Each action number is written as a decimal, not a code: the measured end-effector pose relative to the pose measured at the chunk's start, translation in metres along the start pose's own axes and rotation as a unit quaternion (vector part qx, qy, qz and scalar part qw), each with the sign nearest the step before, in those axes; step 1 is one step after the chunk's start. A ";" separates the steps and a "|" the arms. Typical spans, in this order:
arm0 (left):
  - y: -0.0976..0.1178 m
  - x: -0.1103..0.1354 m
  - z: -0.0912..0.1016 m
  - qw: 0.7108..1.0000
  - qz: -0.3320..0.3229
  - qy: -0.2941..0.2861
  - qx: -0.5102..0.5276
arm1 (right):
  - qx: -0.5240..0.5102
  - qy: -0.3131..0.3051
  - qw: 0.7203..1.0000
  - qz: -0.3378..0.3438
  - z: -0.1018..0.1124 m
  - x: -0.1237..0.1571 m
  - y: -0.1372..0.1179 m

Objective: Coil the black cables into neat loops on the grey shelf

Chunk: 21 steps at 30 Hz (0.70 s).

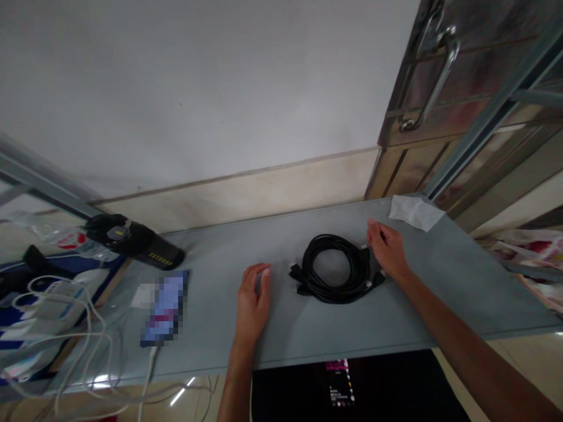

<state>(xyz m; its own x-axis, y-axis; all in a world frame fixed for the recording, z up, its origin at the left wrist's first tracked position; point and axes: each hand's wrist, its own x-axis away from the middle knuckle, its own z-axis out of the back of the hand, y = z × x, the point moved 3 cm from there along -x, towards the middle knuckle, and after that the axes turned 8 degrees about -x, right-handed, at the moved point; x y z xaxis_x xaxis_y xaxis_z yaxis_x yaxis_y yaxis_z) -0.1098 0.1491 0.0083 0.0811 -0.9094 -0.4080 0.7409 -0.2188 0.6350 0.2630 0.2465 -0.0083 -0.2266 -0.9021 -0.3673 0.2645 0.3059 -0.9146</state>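
A coiled black cable (311, 276) lies on the grey tabletop in the middle of the head view. Its several plugs stick out at the left and right sides of the coil. To the left of it, my left hand (254, 302) rests with curved fingers, the thumb apart from them and nothing between. Close by the coil's right side is my right hand (387, 247), fingers curled in and thumb tip against the index finger. No held thing shows in it. One plug is right beside those curled fingers; whether they touch cannot be made out.
On the left stand a black bottle (152, 246) lying tilted, a blurred phone (165, 310) on a white cord, and tangled white cables (90, 328). A white tissue (416, 212) lies at the back right. Below the table's front edge, a lit phone screen (339, 382) shows against black.
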 end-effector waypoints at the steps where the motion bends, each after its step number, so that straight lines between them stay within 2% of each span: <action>1: -0.001 0.000 0.001 1.000 0.013 0.004 0.007 | 0.001 -0.001 1.000 0.001 0.000 0.000 0.000; 7: -0.006 0.000 0.006 0.995 0.090 0.024 0.030 | 0.003 -0.008 1.000 0.012 -0.001 0.003 -0.002; 13: -0.014 0.002 0.008 0.991 0.122 0.038 0.032 | 0.009 -0.019 0.999 0.038 -0.002 0.007 -0.008; 18: -0.017 0.002 0.007 0.991 0.127 0.048 0.023 | 0.032 -0.015 0.995 0.093 0.000 0.007 -0.017; 21: -0.017 0.001 0.007 0.990 0.134 0.051 0.017 | 0.041 -0.046 0.988 0.141 0.002 0.011 -0.029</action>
<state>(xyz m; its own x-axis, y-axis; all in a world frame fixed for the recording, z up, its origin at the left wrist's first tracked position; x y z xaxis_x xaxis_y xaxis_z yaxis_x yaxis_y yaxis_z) -0.1270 0.1495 0.0013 0.3398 -0.8963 -0.2851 0.6607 0.0117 0.7506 0.2545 0.2275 0.0141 -0.0471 -0.8094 -0.5853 0.3808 0.5271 -0.7597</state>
